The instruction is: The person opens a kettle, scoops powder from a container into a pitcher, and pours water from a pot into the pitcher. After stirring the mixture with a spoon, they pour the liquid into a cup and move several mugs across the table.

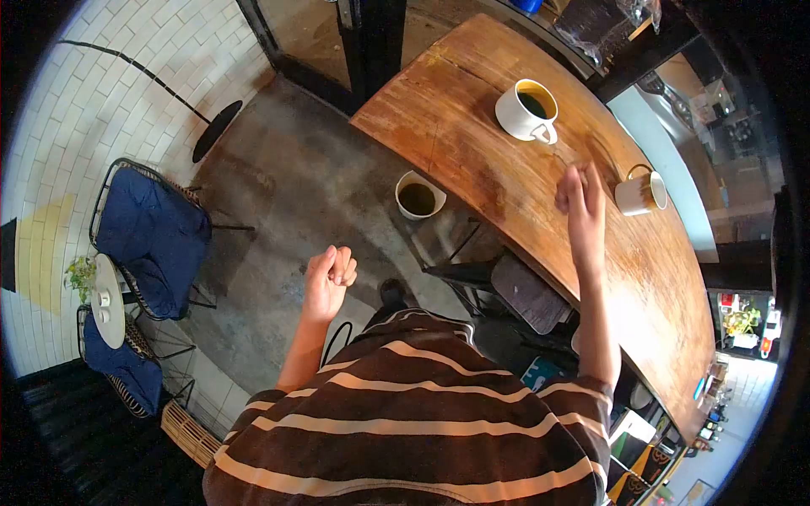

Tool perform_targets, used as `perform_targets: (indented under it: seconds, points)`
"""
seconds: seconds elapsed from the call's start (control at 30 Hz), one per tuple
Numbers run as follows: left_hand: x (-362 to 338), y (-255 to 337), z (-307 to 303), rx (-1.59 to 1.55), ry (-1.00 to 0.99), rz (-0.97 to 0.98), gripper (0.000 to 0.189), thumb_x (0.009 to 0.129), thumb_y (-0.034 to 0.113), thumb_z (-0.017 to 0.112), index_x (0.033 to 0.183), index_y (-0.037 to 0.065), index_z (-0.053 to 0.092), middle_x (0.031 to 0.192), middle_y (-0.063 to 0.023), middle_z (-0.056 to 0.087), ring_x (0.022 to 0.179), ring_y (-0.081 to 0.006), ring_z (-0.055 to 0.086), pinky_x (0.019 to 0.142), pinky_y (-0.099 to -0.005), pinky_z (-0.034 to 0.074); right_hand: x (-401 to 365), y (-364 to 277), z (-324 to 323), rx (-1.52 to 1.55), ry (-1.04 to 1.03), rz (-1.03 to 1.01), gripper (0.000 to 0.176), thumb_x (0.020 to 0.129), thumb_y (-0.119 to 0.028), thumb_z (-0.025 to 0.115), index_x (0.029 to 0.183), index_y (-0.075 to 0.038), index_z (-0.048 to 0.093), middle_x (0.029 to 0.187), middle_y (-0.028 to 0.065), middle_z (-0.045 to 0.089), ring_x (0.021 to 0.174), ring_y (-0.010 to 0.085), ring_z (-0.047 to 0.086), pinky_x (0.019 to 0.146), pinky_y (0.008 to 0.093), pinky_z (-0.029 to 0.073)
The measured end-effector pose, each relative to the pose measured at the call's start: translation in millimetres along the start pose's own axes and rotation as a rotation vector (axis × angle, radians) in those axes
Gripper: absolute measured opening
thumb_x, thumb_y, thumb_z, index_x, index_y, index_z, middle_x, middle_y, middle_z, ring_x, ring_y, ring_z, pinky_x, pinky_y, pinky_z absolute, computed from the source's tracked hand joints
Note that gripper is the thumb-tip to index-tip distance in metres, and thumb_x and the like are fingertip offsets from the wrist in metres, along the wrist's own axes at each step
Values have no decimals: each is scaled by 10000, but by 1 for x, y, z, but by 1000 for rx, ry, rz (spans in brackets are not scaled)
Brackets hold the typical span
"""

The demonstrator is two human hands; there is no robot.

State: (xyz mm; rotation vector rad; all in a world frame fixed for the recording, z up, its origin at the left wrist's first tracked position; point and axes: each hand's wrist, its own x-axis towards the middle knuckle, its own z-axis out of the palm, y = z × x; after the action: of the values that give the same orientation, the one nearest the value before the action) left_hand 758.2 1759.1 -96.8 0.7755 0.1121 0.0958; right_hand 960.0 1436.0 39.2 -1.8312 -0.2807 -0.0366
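My left hand is curled into a fist above the concrete floor, in front of my body, with nothing visible in it. My right hand reaches over the wooden table, its fingers bent and somewhat apart, holding nothing I can see. Just beyond it stands a white mug with a yellowish inside and dark liquid, its handle towards my hand. To the right of that hand is a second white mug with a brownish handle; what it contains is hard to make out.
Below the table's left edge, a pale bucket with dark liquid stands on the floor. A dark stool is partly under the table. Blue-cushioned chairs and a small round table line the left wall. Glass panes border the table's far side.
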Motion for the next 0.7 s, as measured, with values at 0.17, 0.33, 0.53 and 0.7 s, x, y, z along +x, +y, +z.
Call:
perform_targets:
  seconds: [0.17, 0.33, 0.53, 0.7]
  points:
    - [-16, -1, 8, 20, 50, 66, 510, 1083, 267, 430, 610, 98, 343, 636, 25, 298, 571, -76, 264, 529, -270, 209, -88, -34, 21, -287, -210, -86, 68, 951, -59, 638, 979, -25, 586, 803, 43, 587, 744, 107, 539, 690, 270, 461]
    - [-65, -9, 9, 43, 75, 153, 506, 1090, 273, 396, 615, 105, 342, 659, 27, 283, 589, -85, 245, 545, -267, 217, -147, -18, 45, 1, -305, 12, 296, 840, 94, 708, 1091, -28, 608, 809, 7, 591, 722, 65, 538, 663, 234, 453]
    - [-170, -31, 27, 70, 341, 306, 513, 1072, 295, 444, 609, 104, 334, 647, 20, 306, 591, -93, 270, 554, -279, 234, -191, -16, 71, 11, -658, -142, 149, 805, 108, 722, 893, -8, 692, 834, 73, 690, 704, 118, 628, 643, 264, 492]
    - [-272, -62, 45, 92, 559, 426, 519, 1054, 325, 486, 604, 112, 337, 647, 20, 305, 598, -95, 282, 550, -281, 235, -230, -38, 104, -46, -968, -330, 115, 812, 77, 726, 893, 5, 687, 825, 88, 677, 688, 151, 622, 637, 281, 487]
